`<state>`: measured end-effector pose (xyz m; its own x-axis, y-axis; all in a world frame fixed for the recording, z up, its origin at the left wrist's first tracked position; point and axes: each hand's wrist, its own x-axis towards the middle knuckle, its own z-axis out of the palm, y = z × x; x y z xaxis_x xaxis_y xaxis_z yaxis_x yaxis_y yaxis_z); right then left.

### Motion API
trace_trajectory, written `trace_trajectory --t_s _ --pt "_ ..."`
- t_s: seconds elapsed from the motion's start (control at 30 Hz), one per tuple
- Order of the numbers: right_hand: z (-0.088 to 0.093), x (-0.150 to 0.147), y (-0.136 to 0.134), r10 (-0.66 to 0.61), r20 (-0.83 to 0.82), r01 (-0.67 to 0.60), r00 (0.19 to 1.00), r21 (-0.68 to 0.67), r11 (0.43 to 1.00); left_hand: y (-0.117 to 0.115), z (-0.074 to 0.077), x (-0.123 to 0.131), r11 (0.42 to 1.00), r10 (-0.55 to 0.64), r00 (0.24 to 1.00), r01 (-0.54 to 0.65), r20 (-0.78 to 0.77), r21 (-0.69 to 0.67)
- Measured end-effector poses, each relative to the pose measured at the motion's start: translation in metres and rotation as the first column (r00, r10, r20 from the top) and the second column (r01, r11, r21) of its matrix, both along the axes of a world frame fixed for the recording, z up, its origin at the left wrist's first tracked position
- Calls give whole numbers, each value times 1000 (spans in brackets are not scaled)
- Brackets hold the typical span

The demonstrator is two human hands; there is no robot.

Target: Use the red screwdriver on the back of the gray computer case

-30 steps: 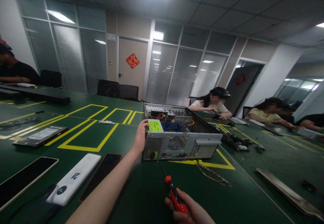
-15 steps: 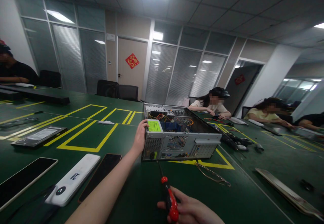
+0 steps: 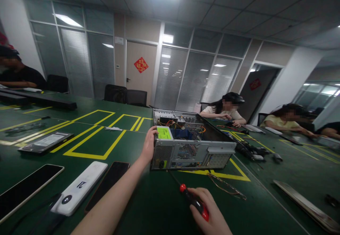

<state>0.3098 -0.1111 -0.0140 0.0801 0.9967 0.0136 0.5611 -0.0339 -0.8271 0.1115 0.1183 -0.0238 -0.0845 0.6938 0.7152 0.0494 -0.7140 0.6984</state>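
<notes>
An opened computer case (image 3: 193,153) lies on its side on the green table, its rear panel facing me. Inside its left corner sits a power supply with a yellow-green label (image 3: 164,133), beside colored wires and a blue part. My left hand (image 3: 149,146) grips that left corner, fingers over the edge by the label. In my right hand (image 3: 208,210) is a red and black screwdriver (image 3: 195,202), held by the handle. Its thin shaft points up and left toward the bottom edge of the rear panel; whether the tip touches it I cannot tell.
Left of the case lie a hard drive (image 3: 46,142), a white device marked 21 (image 3: 81,189) and two phones, one a dark phone (image 3: 107,183). Eyeglasses (image 3: 225,185) rest in front at right. Black cables (image 3: 251,150) lie farther right. Several people sit around the table.
My right hand has moved right and slightly up, and the screwdriver now slants more to the left. My left hand stays on the case. The view has shifted slightly.
</notes>
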Motion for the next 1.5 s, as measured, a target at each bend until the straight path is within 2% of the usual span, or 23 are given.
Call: trace_trajectory --t_s 0.07,0.13,0.27,0.33,0.43,0.5,0.57,0.67,0.73,0.8,0.9,1.0,1.1,1.2,1.3,1.4,1.5 --pt "-1 1 0 -1 227 -34 974 147 989 -1 0 0 1000 -4 1000 4 2 -2" --pt "-5 3 0 25 399 -127 916 230 965 -2 1 -1 1000 -7 1000 7 4 -7" --pt "-19 3 0 62 625 -338 778 334 880 -3 2 -1 1000 -2 1000 2 -1 -14" --pt "-27 1 0 40 649 -340 759 345 875 -3 2 0 1000 -4 1000 4 -1 -10" --pt "-38 -5 -1 -50 609 -228 792 371 900 -2 1 0 1000 -1 1000 1 2 -4" --pt "-46 -10 -1 -114 577 -177 809 424 888 -2 1 0 1000 -2 1000 3 1 -9" --pt "-52 -15 -1 -148 575 -203 804 501 841 -2 1 0 1000 -8 1000 8 3 -18" --pt "-57 -18 -1 -173 625 -322 761 595 736 -1 1 1 1000 -12 1000 12 12 -19" --pt "-57 -19 -1 -180 656 -367 733 604 707 -1 1 1 1000 -10 1000 10 16 -9" --pt "-57 -19 -1 -177 656 -332 733 574 749 -1 1 1 1000 -5 1000 5 18 -2" --pt "-56 -18 -1 -174 608 -233 775 530 815 -1 1 1 1000 -1 1000 1 15 -2" --pt "-56 -16 -1 -209 576 -212 790 577 789 -2 2 1 1000 0 1000 0 2 -10" --pt "-55 -16 -1 -258 613 -225 747 599 769 -3 2 0 1000 -2 1000 2 -6 -22" --pt "-54 -18 -1 -255 632 -159 732 522 838 -2 2 1 1000 0 1000 0 0 -19" --pt "-52 -19 -2 -219 603 -81 767 430 899 -2 2 1 1000 -1 1000 1 -3 -18" --pt "-50 -17 -1 -165 620 -178 767 452 874 -3 2 0 1000 -3 1000 3 -3 -15" --pt "-47 -14 1 -115 700 -372 705 503 780 -3 2 0 1000 -4 1000 4 0 -8"
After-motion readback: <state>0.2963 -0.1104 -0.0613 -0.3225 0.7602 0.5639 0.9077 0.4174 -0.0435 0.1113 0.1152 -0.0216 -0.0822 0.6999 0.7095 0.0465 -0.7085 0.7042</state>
